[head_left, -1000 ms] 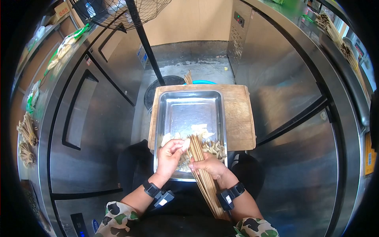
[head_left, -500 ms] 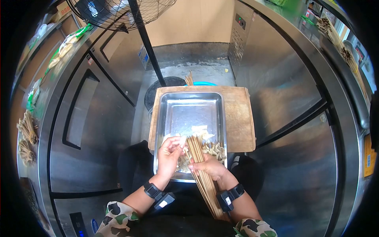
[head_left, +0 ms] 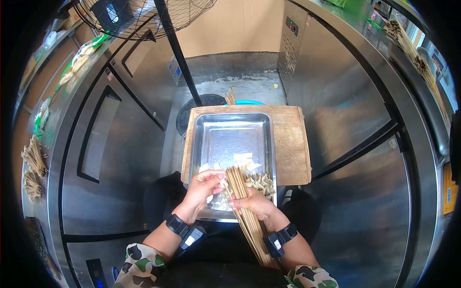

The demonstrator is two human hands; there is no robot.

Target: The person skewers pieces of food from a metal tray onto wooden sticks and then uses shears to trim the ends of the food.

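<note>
A thick bundle of thin wooden skewers [head_left: 247, 216] lies in my right hand [head_left: 254, 203], whose fingers wrap round it over the metal tray [head_left: 229, 116]. Just left of the skewer tips, my left hand [head_left: 204, 188] pinches a small pale piece of food [head_left: 224, 183] against a skewer. More pale pieces [head_left: 246, 162] rest inside the tray beyond the tips. To the right of the bundle, several folded pale pieces on skewers [head_left: 260, 183] lie along the tray's side. The tray stands on a wooden board [head_left: 291, 144].
Steel cabinets stand on the left [head_left: 120, 168] and right [head_left: 345, 86]. A wire fan cage [head_left: 144, 19] on a black pole is at the upper left. Behind the board are a blue rim [head_left: 249, 102] and more skewers [head_left: 230, 97]. Bundled sticks [head_left: 33, 158] lie on the left counter.
My left hand has shifted slightly left and down, its wrist lower, and more of the piece at the skewer tips shows. My right hand and the bundle have hardly moved.
</note>
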